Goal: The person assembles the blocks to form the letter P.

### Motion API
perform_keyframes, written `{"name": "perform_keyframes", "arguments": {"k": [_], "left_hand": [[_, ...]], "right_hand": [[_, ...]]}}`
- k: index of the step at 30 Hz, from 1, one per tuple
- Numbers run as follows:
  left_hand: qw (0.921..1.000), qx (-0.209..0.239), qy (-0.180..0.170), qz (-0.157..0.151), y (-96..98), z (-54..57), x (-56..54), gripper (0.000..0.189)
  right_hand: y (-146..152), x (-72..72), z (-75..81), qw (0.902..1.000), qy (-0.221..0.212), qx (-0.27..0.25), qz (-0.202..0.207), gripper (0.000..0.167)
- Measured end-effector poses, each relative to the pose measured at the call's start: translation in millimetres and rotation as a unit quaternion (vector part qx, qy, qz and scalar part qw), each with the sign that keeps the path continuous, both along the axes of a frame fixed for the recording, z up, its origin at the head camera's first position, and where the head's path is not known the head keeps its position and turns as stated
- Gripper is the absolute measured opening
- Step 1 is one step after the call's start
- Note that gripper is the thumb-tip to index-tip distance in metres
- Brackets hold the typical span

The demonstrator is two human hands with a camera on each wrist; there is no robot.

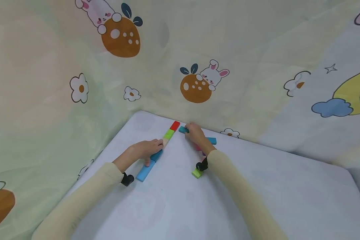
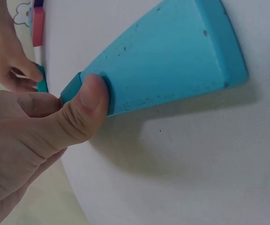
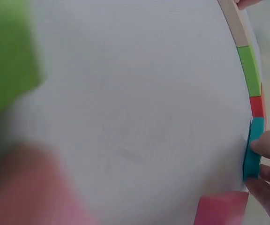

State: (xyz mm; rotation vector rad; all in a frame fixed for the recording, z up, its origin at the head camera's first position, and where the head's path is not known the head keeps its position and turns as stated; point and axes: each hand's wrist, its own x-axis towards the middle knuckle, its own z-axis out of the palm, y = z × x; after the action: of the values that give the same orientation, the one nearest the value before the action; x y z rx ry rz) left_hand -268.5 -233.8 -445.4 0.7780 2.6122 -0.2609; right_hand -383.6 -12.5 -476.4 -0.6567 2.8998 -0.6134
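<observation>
My left hand (image 1: 145, 150) lies over a row of flat coloured blocks, gripping a dark blue block (image 1: 156, 156); its thumb touches the joint with a light blue block (image 2: 168, 56). Fingertips of that hand reach a beige block (image 3: 234, 23). Beyond it come a green block (image 3: 250, 71) and a red block (image 1: 175, 125) at the far end. My right hand (image 1: 196, 135) pinches a teal block (image 3: 253, 149) between thumb and fingers, near the red block. Whether the teal and red blocks touch cannot be told.
Under and beside the right forearm lie a blue block (image 1: 211, 140), a pink block (image 3: 221, 208) and a lime green block (image 1: 197, 173). The white table (image 1: 168, 206) has its far edge just past the right hand, against a printed curtain (image 1: 243, 83).
</observation>
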Motion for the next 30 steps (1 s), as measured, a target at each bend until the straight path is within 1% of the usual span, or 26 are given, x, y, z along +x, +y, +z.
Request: {"name": "perform_keyframes", "arguments": {"k": [4, 6, 11, 15, 19, 21, 23, 25, 27, 29, 30], "left_hand": [[1.0, -0.007, 0.0, 0.003, 2.9, 0.5, -0.3, 0.086], [1.0, -0.008, -0.001, 0.005, 3.4, 1.1, -0.7, 0.085], [0.9999, -0.012, -0.002, 0.008, 3.0, 1.9, -1.0, 0.085], [0.9999, -0.012, -0.007, 0.009, 2.3, 2.1, 0.6, 0.085], [0.9999, -0.01, -0.009, 0.006, 5.4, 2.7, 1.7, 0.086], [0.9999, -0.009, -0.008, 0.006, 6.1, 3.1, 1.8, 0.086], [1.0, -0.004, -0.006, 0.007, 6.1, 3.1, 1.9, 0.085], [1.0, -0.001, -0.005, 0.006, 5.7, 2.9, 1.8, 0.084], [0.9999, 0.003, -0.006, 0.008, 4.8, 2.8, 1.7, 0.083], [0.9999, 0.004, -0.006, 0.008, 4.0, 2.3, 1.7, 0.082], [0.9999, 0.004, -0.006, 0.007, 3.7, 2.1, 1.6, 0.082]], "right_hand": [[-5, -1.3, 1.3, 0.9991, -0.019, -0.017, -0.033, 0.036], [-7, -1.5, 2.9, 0.9986, -0.022, -0.023, -0.043, 0.037], [-9, -1.7, 3.1, 0.9985, -0.017, -0.017, -0.049, 0.037], [-9, -1.4, 3.2, 0.9983, -0.028, -0.019, -0.048, 0.04], [6, -3.9, 10.5, 0.9978, -0.043, -0.019, -0.046, 0.044], [17, -7.5, 18.1, 0.999, -0.033, -0.002, -0.032, 0.044], [31, -10.3, 27.4, 0.9995, -0.019, 0.023, -0.007, 0.042], [46, -10.8, 34.3, 0.9979, -0.02, 0.056, 0.025, 0.039], [62, -8.7, 38.0, 0.9927, -0.04, 0.098, 0.058, 0.036], [79, -5.6, 36.6, 0.9838, -0.062, 0.137, 0.097, 0.034], [87, -4.5, 34.5, 0.9791, -0.066, 0.154, 0.116, 0.034]]}}
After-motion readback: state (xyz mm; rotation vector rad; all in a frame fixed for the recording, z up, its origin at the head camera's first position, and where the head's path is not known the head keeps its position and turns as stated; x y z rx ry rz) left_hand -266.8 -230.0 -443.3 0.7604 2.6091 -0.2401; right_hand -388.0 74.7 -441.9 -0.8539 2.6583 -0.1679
